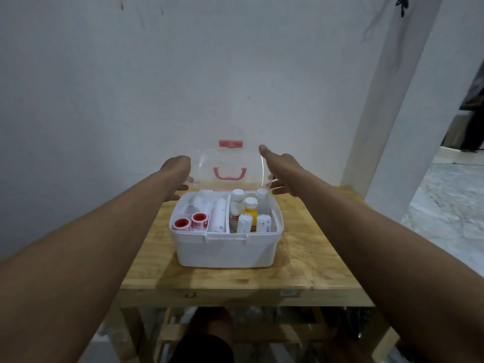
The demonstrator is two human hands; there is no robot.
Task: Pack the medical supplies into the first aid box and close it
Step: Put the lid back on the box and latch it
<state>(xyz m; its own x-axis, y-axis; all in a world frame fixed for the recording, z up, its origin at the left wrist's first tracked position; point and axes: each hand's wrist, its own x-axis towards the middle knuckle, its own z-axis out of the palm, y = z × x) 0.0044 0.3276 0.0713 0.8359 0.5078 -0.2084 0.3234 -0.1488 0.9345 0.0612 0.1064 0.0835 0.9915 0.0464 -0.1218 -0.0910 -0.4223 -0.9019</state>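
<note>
A white first aid box [225, 251] stands in the middle of the wooden table [309, 268]. Its clear lid [207, 163], with a pink handle and pink latch, stands raised at the back. Inside lie two red-and-white tape rolls [191, 223], white bandage rolls [219, 216] and bottles, one of them yellow [251, 213]. My left hand [176, 174] holds the lid's left edge, fingers behind it. My right hand [277, 169] holds the lid's right edge, with the thumb up along the rim and fingers below.
A white wall rises right behind the table. A white pillar [387, 100] stands at the right rear corner, with a doorway and grey floor beyond. A lower shelf and my knee show under the table's front edge.
</note>
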